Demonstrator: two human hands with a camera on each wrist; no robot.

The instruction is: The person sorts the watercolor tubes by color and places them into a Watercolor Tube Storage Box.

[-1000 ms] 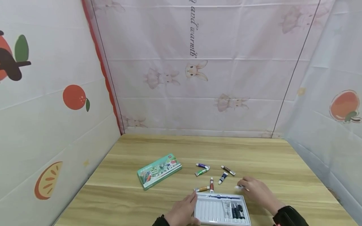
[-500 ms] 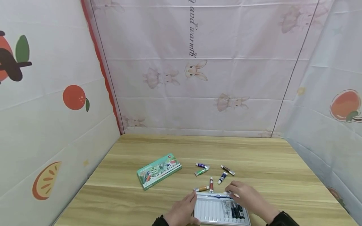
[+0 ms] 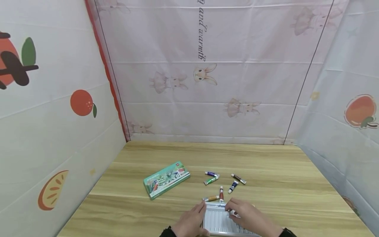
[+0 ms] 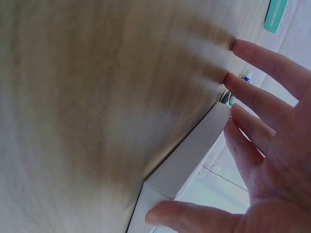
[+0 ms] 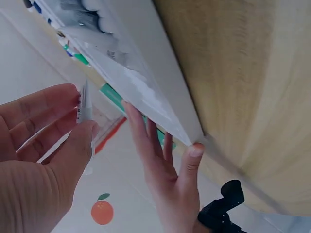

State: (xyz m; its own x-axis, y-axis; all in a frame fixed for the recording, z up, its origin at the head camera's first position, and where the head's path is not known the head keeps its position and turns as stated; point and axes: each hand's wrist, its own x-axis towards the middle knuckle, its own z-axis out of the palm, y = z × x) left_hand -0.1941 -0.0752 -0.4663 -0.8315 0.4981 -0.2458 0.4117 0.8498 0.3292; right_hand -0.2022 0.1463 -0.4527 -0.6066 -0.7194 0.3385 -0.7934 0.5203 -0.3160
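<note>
A white plastic tray [image 3: 216, 221] with ribbed slots lies at the front of the table. My left hand [image 3: 190, 220] rests along its left side, fingers mostly straight. In the left wrist view the thumb touches one end of the tray wall [image 4: 187, 155] and the fingertips the other. Over the slots, my right hand [image 3: 250, 215] pinches a small white paint tube [image 5: 85, 104] between thumb and fingers. The tubes at the tray's right end are mostly hidden by that hand in the head view. Just behind the tray lie an ochre paint tube [image 3: 211, 198] and a red-brown one [image 3: 221, 193].
Farther back lie a purple-blue tube [image 3: 212, 173], a green tube [image 3: 211, 180], a brown tube [image 3: 238, 178] and a dark blue tube [image 3: 233, 187]. A teal box [image 3: 166, 180] sits left of them on the wooden table [image 3: 281, 174]. Printed cloth walls surround the table.
My right hand has moved left from beside the tray to above its slots, carrying the white paint tube. The left hand has stayed at the tray's left side.
</note>
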